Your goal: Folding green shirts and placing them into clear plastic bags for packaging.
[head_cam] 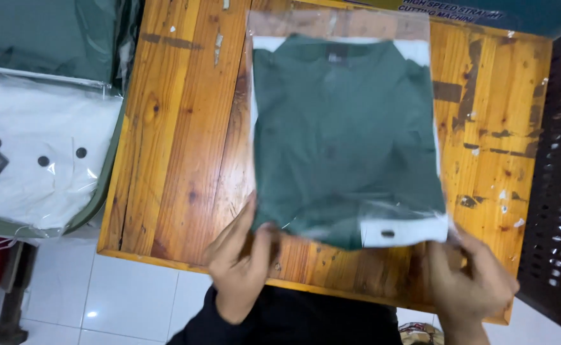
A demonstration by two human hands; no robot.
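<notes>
A folded green shirt (347,137) in a clear bag (344,25) is held flat on the wooden table (178,147). The bag's near left corner is pinched by the left hand (242,262); the near right corner is gripped by the right hand (472,281). The step in hand is judged to be bagging, with the shirt seated and the far flap unsealed; folding the flap down is called for next. A white strip with a dark oval (403,231) lies at the bag's near right. Bagged white (41,150) and green garments (37,35) are stacked at left. A dark sign with yellow lettering (459,9) sits at the far edge.

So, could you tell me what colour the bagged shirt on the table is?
Dark green shirt, clearest in the head view.
</notes>
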